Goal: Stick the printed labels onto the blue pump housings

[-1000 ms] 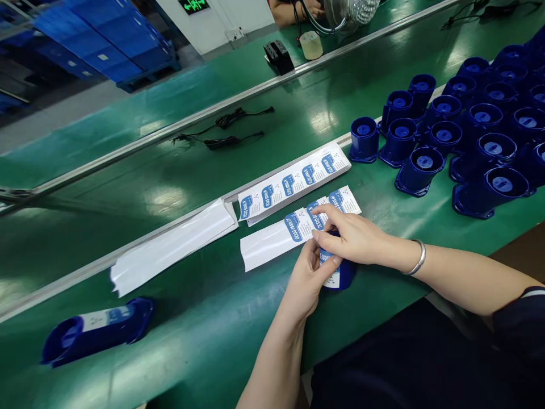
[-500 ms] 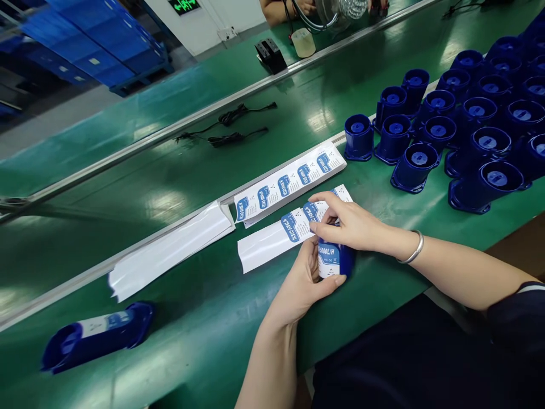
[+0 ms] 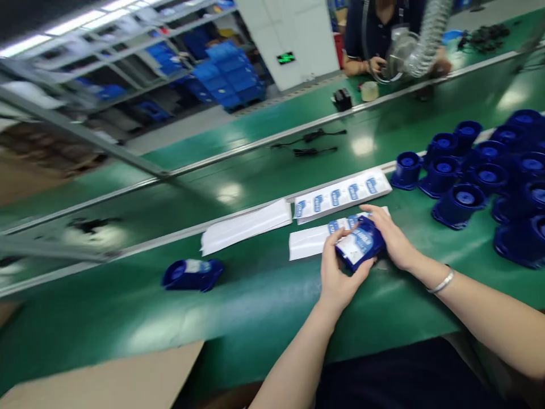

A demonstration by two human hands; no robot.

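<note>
A dark blue plastic housing [image 3: 373, 237] with a white and blue label [image 3: 356, 245] on its side is held above the green bench, tilted. My left hand [image 3: 338, 284] is closed around its near left side, thumb along the lower edge. On its right side, my right hand [image 3: 395, 241] is wrapped against it, with the fingertips near the top. Just behind lies a label strip [image 3: 309, 243], partly hidden by the housing and my hands; its left part is bare white. A stack of label sheets [image 3: 343, 196] rests farther back, beside white blank sheets [image 3: 249, 226].
Several unlabelled blue housings [image 3: 460, 204] stand at the right. One labelled housing [image 3: 193, 274] lies on the left. Black cables [image 3: 315, 151] are beyond the metal rail. Cardboard [image 3: 110, 378] sits at the near left. Across the bench, a person [image 3: 374, 34] is working.
The view has swung up and to the left, showing shelves and the other person. The housing has turned in my hands, and my right hand has shifted from above the label to its right side.
</note>
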